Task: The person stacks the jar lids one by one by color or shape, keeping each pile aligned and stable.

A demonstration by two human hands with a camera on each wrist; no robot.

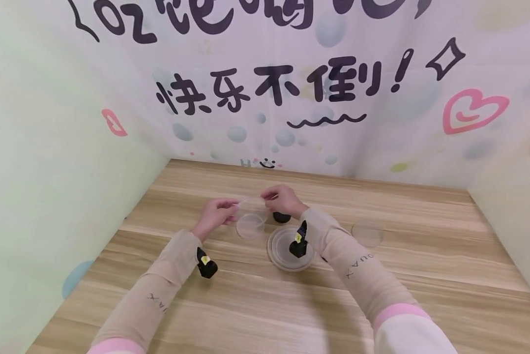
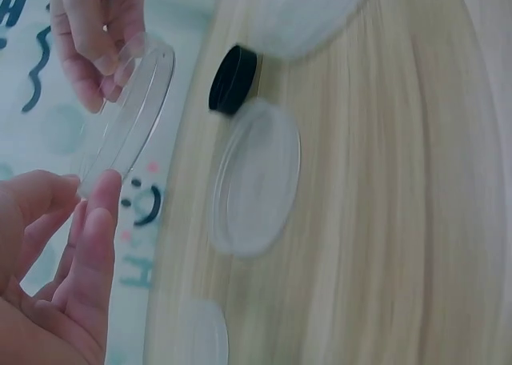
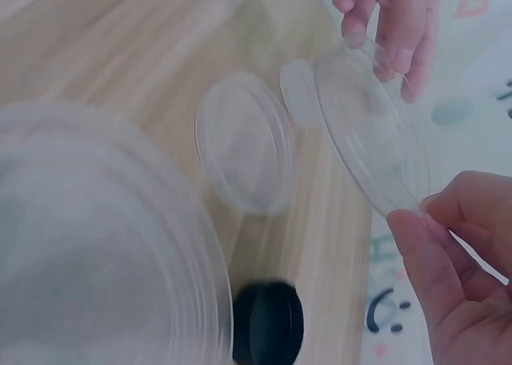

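Observation:
Between both hands, a round clear plastic lid [image 1: 252,204] is held up above the table, its rim seen at a slant in both wrist views. My left hand [image 1: 216,215] pinches its left edge between thumb and fingers. On the opposite edge my right hand [image 1: 285,200] pinches it the same way. Below lies another clear round lid [image 2: 260,181], flat on the wood. Close to it is a black round cap [image 3: 270,323], partly hidden by my right hand in the head view. A larger clear round piece with a ridged rim [image 1: 290,248] lies nearer me, under my right wrist.
Another clear disc [image 1: 367,233] lies right of my right forearm. In the left wrist view, a small clear disc [image 2: 210,333] shows at the bottom. The wooden table [image 1: 247,305] ends at a printed cloth backdrop [image 1: 229,142], with pale walls on both sides.

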